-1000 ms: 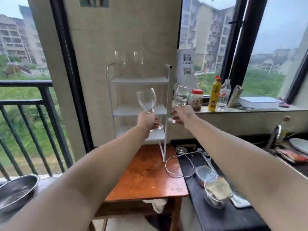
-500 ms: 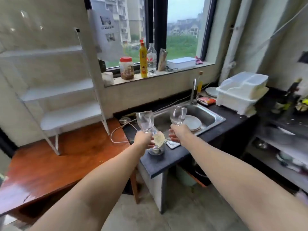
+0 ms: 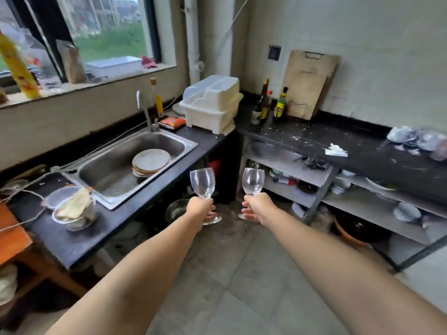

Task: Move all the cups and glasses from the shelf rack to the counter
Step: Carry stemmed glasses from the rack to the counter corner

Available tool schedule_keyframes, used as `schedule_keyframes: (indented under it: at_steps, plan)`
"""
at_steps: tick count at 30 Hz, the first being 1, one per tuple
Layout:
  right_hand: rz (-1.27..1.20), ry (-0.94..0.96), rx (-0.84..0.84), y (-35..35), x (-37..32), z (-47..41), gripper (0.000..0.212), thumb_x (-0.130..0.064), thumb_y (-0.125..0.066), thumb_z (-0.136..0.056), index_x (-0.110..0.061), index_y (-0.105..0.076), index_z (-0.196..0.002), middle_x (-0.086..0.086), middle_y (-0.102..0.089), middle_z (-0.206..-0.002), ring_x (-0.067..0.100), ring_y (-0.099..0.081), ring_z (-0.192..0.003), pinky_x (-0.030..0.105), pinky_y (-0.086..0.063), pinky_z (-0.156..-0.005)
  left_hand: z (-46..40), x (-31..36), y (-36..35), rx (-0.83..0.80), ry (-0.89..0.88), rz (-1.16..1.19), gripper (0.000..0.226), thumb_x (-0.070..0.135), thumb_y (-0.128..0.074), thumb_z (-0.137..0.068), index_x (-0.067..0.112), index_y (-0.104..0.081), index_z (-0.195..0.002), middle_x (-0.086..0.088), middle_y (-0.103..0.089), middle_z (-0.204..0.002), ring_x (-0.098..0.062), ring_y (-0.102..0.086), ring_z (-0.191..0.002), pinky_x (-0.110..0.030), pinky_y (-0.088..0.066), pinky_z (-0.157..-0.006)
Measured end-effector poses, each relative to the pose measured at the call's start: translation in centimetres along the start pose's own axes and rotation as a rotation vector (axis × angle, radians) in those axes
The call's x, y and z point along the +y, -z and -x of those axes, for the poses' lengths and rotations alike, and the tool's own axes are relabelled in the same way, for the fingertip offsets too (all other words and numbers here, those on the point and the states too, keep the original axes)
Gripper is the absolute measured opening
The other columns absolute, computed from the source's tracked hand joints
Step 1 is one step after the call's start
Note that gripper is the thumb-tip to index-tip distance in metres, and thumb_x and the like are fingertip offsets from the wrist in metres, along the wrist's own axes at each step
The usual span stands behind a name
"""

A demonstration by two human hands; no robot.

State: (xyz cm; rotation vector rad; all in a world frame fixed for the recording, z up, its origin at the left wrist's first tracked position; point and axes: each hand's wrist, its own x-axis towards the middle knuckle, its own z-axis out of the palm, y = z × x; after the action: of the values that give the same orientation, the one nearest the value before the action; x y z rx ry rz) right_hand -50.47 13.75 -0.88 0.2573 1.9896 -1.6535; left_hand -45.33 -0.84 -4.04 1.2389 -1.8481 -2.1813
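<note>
Left hand point(image 3: 199, 210) grips the stem of a clear, smooth, tulip-shaped glass point(image 3: 202, 183); right hand point(image 3: 257, 206) grips its twin point(image 3: 253, 182). Both upright over the floor, between speckled black counters point(image 3: 358, 151). No legible writing.

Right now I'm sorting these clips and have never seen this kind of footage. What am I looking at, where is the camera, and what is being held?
No machine here: a person wears one wide-angle camera on the head, looking forward and down, so the two bare arms reach out from the bottom of the picture. The left hand grips the stem of an empty wine glass, and the right hand grips a second wine glass; both are upright, held over the floor. To the left is a dark counter with a steel sink holding stacked plates, and a white dish rack behind. To the right a second dark counter carries bottles, a leaning cutting board and some blurred glassware at its far end.
</note>
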Motion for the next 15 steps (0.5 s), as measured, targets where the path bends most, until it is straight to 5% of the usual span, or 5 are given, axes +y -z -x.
schedule_keyframes:
  at_steps: [1,3,5,10,15]
  plan:
    - [-0.025,-0.017,0.037,3.0,0.4,-0.7,0.015,-0.006,-0.044,-0.095,-0.005,-0.05,-0.108,0.006,-0.048,-0.076,0.017,-0.05,-0.056,0.016,-0.044,-0.029,0.2,-0.1,-3.3,-0.046,0.015,0.003,0.028,0.001,-0.043,-0.092,-0.007,-0.056,-0.115,-0.008,-0.044,-0.064,-0.006,-0.037,-0.019,-0.045,-0.061,-0.072]
    - [-0.077,-0.046,0.107,7.9,0.9,-1.8,0.006,-0.004,-0.044,-0.094,-0.006,-0.05,-0.093,0.007,-0.048,-0.075,0.018,-0.05,-0.054,0.019,-0.046,-0.03,0.8,0.0,-8.5,-0.101,0.018,-0.027,0.017,0.0,-0.041,-0.092,0.003,-0.055,-0.083,-0.006,-0.043,-0.064,-0.005,-0.034,-0.019,-0.029,-0.057,-0.047]
    - [-0.124,-0.065,0.172,12.3,1.4,-2.8,0.016,-0.004,-0.043,-0.094,-0.009,-0.046,-0.079,0.008,-0.047,-0.073,0.019,-0.049,-0.054,0.02,-0.046,-0.029,1.1,0.0,-13.1,-0.147,0.011,-0.067,0.024,0.0,-0.042,-0.093,0.01,-0.048,-0.072,-0.005,-0.044,-0.062,-0.004,-0.035,-0.021,-0.017,-0.043,-0.03]
    - [-0.235,-0.087,0.306,20.5,2.1,-4.6,0.005,-0.006,-0.046,-0.095,-0.007,-0.049,-0.092,0.006,-0.046,-0.07,0.017,-0.047,-0.051,0.019,-0.043,-0.027,0.7,-0.2,-22.1,-0.268,0.035,-0.159,0.026,-0.003,-0.044,-0.09,0.009,-0.047,-0.067,-0.007,-0.047,-0.06,-0.007,-0.04,-0.022,-0.015,-0.042,-0.031]
    - [-0.319,-0.099,0.385,25.6,1.3,-7.0,0.024,-0.003,-0.047,-0.095,-0.01,-0.045,-0.071,0.004,-0.05,-0.061,0.007,-0.049,-0.025,0.016,-0.043,-0.028,-1.6,0.6,-29.0,-0.372,0.038,-0.248,0.028,-0.008,-0.043,-0.089,0.007,-0.045,-0.065,-0.008,-0.043,-0.059,-0.007,-0.033,-0.021,-0.009,-0.034,-0.034]
